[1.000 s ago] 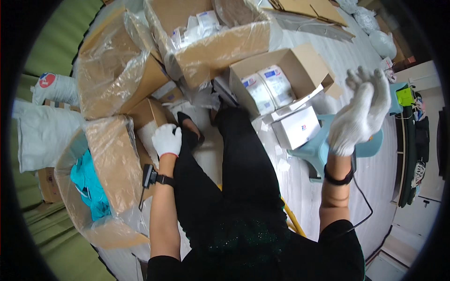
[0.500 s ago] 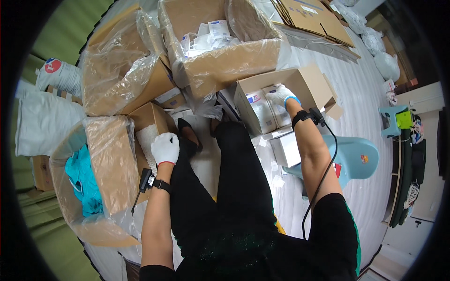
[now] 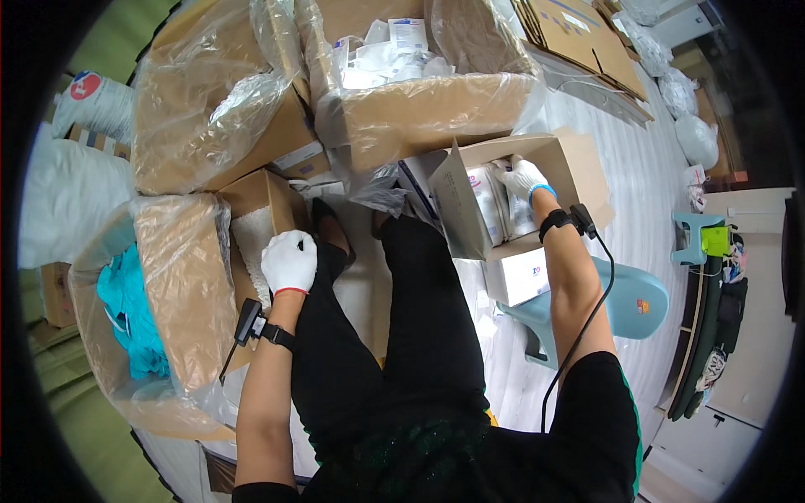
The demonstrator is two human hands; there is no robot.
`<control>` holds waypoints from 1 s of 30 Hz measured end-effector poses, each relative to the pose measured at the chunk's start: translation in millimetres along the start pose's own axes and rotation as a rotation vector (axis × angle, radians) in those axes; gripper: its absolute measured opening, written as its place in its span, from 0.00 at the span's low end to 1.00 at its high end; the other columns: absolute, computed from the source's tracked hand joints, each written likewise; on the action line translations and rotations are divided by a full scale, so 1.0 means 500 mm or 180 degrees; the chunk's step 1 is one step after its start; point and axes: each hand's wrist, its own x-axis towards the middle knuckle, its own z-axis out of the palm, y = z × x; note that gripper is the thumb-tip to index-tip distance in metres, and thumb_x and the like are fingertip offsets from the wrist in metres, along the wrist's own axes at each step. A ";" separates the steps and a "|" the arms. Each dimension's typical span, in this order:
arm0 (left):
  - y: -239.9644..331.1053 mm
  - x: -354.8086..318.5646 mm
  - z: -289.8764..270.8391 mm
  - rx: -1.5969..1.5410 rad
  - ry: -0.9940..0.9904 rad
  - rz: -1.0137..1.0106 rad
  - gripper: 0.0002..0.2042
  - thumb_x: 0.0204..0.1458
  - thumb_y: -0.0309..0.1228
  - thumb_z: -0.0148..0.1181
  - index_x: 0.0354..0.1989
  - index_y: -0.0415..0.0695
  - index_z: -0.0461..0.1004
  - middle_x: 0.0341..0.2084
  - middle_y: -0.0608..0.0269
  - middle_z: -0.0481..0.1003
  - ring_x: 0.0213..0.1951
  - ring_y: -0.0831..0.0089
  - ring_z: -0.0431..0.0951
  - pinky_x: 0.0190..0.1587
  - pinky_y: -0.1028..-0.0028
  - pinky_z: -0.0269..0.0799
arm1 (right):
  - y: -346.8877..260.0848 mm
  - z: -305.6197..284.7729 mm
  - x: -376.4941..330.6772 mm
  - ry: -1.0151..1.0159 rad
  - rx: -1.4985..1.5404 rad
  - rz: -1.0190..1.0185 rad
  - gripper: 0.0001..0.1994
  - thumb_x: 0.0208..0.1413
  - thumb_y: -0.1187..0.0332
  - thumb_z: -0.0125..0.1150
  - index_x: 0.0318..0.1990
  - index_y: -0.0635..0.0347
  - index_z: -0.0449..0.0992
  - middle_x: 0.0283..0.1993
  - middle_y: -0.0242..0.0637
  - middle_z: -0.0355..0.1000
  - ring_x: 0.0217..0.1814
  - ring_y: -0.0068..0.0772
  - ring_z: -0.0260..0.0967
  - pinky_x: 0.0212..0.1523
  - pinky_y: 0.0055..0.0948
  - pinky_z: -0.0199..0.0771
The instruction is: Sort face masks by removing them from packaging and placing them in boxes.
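Observation:
My right hand [image 3: 523, 178], in a white glove with a blue cuff, reaches into an uncaved cardboard box [image 3: 459, 194] on the right. Its fingers are closed on the upper edge of a clear-wrapped white packet [image 3: 520, 214]. Another wrapped packet [image 3: 488, 199] lies beside it in the same box. By my left knee is my left hand [image 3: 289, 261], in a white glove with a red cuff. Its fingers are curled, and I cannot make out whether anything is in them. Close to it, a smaller cardboard box [image 3: 285, 205] has white fluffy material [image 3: 251, 243] at its side.
Large plastic-lined cartons stand ahead: one [image 3: 444, 109] with white packets, another [image 3: 189, 109] at left. A carton [image 3: 189, 285] holding turquoise cloth [image 3: 134, 314] is at far left. A white printed carton [image 3: 517, 277] and a blue plastic chair [image 3: 633, 298] stand right. Flattened cardboard [image 3: 579, 38] lies far right.
The box under my right hand now sits at a different tilt, and its packets show more edge-on. The white carton below it shows its printed side. My left hand stays by the knee.

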 end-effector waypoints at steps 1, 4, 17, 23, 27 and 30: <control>-0.004 -0.002 0.001 -0.0007 0.0020 0.0022 0.11 0.51 0.37 0.54 0.26 0.47 0.79 0.30 0.59 0.79 0.39 0.59 0.77 0.44 0.61 0.68 | -0.010 0.000 -0.007 0.0022 0.0003 0.0048 0.43 0.46 0.41 0.60 0.56 0.76 0.66 0.53 0.63 0.70 0.58 0.57 0.67 0.57 0.38 0.67; -0.010 -0.006 0.002 -0.0007 0.0025 0.0029 0.11 0.51 0.37 0.54 0.26 0.47 0.79 0.30 0.59 0.79 0.39 0.59 0.77 0.44 0.60 0.68 | -0.040 0.006 -0.017 0.0034 -0.0022 0.0238 0.42 0.46 0.40 0.59 0.54 0.76 0.67 0.52 0.63 0.71 0.57 0.57 0.68 0.56 0.38 0.68; -0.002 -0.001 0.003 -0.0001 -0.0037 -0.0038 0.11 0.51 0.37 0.53 0.26 0.47 0.79 0.31 0.59 0.79 0.40 0.59 0.77 0.45 0.61 0.68 | -0.021 0.003 -0.020 -0.0094 -0.0329 -0.0113 0.32 0.55 0.50 0.51 0.52 0.76 0.68 0.49 0.66 0.70 0.56 0.61 0.67 0.57 0.44 0.66; 0.002 -0.001 0.000 0.0015 -0.0037 -0.0043 0.11 0.51 0.37 0.53 0.26 0.46 0.79 0.30 0.58 0.79 0.39 0.58 0.77 0.45 0.61 0.69 | -0.019 -0.001 -0.025 0.0214 -0.0374 -0.0005 0.22 0.54 0.60 0.50 0.47 0.73 0.70 0.44 0.65 0.72 0.51 0.61 0.70 0.53 0.48 0.69; -0.010 -0.002 0.004 0.0000 0.0045 -0.0070 0.11 0.51 0.37 0.52 0.25 0.46 0.79 0.28 0.57 0.78 0.37 0.58 0.77 0.43 0.60 0.69 | -0.042 -0.052 -0.084 0.0931 -0.0483 -0.0251 0.15 0.56 0.61 0.50 0.46 0.60 0.73 0.40 0.56 0.75 0.44 0.58 0.74 0.48 0.48 0.72; -0.011 -0.005 0.006 -0.0038 0.0138 -0.0026 0.12 0.51 0.37 0.52 0.24 0.45 0.78 0.28 0.57 0.78 0.37 0.58 0.77 0.43 0.59 0.69 | -0.059 -0.156 -0.197 0.1796 0.0105 -0.0664 0.11 0.56 0.63 0.52 0.40 0.59 0.74 0.33 0.51 0.76 0.35 0.51 0.75 0.39 0.45 0.73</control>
